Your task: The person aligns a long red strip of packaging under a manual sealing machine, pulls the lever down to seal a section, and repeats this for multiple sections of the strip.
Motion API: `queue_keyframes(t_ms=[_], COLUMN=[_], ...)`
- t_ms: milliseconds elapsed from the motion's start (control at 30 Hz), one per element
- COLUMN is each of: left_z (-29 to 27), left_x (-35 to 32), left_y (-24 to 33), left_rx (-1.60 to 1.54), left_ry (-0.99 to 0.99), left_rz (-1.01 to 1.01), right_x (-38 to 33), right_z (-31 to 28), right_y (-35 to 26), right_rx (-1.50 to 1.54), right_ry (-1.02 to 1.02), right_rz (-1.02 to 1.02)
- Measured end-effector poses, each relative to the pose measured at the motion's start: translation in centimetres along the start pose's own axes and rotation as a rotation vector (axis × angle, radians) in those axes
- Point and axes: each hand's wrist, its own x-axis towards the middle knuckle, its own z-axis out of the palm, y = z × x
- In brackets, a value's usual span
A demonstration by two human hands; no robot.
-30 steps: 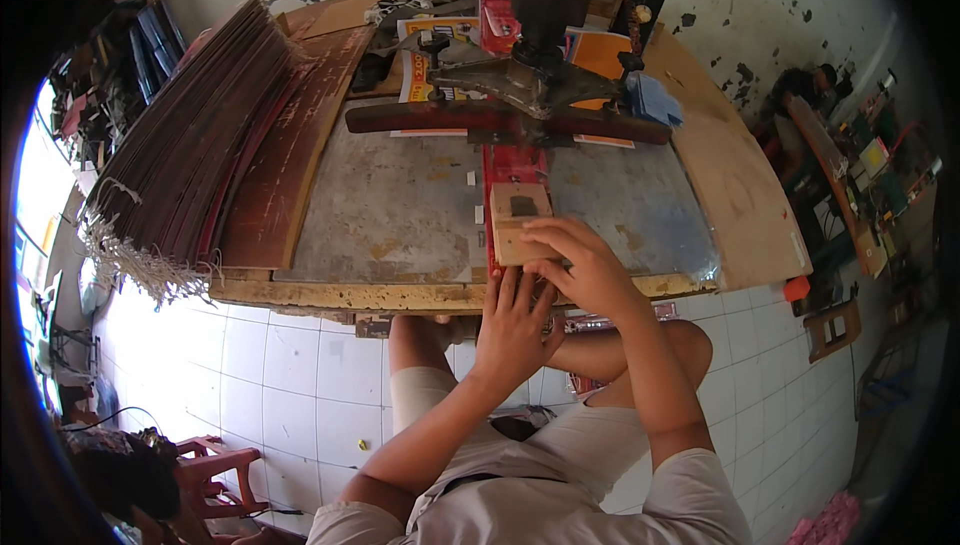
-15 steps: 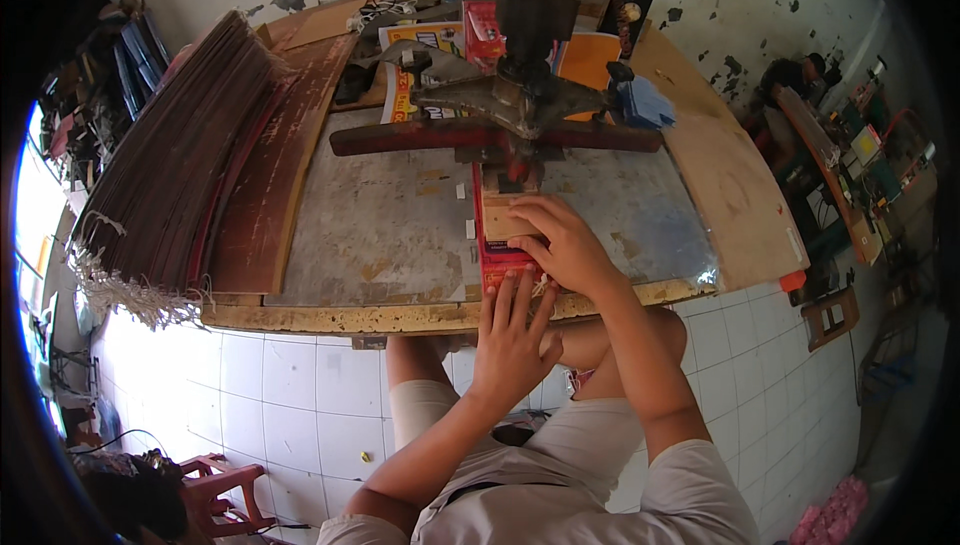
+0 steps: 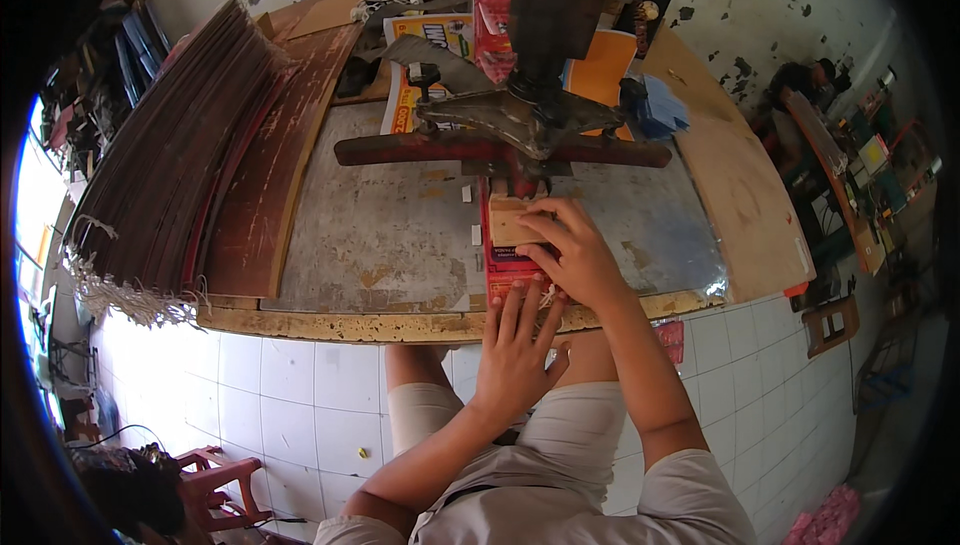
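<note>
Fingers (image 3: 550, 207) on wooden block (image 3: 507, 225); packet (image 3: 506, 269) beneath

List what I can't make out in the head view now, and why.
All in the head view:
- The wooden block's far end: partly hidden by the press.
- The red printed piece beneath the block: covered by it.
- Whether the right hand grips the block or only rests there: its own fingers hide the contact.
- The press's top: cut off by the upper edge.
- The far-right person's hands: too small and dim.
</note>
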Motion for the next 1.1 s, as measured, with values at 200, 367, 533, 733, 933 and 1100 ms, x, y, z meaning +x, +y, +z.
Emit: queue_keyframes(t_ms=[200,367,533,733,933,1100], left_z=[0.0,0.0,-0.1,-0.4,-0.9,-0.1], left_x=[0.0,0.0,-0.1,0.0,-0.1,-3.2], left_y=[0.0,0.0,0.1,0.1,-0.5,-3.3], left_rx=[0.007,0.013,0.034,0.041,-0.030,-0.116], left_ry=[-0.017,-0.011,-0.013,-0.015,0.003,0.090], left_rz=[-0.003,0.001,0.002,0.013,0.062,0.128], right_x=[0.1,0.2,0.0,-0.3,-1.1,-5.0], right_z=[0.0,-0.1,0.0,0.1,-0.3,-2.8], right_y=[0.0,0.0,0.0,0.2,-0.2,-2.4], right_rx=[0.007,0.018,0.019,0.018,0.046,0.138], right_ry=[-0.012,0.000,0.024,0.067,0.065,-0.024], right_rz=[0.014,0.035,0.041,0.060,0.124,0.119])
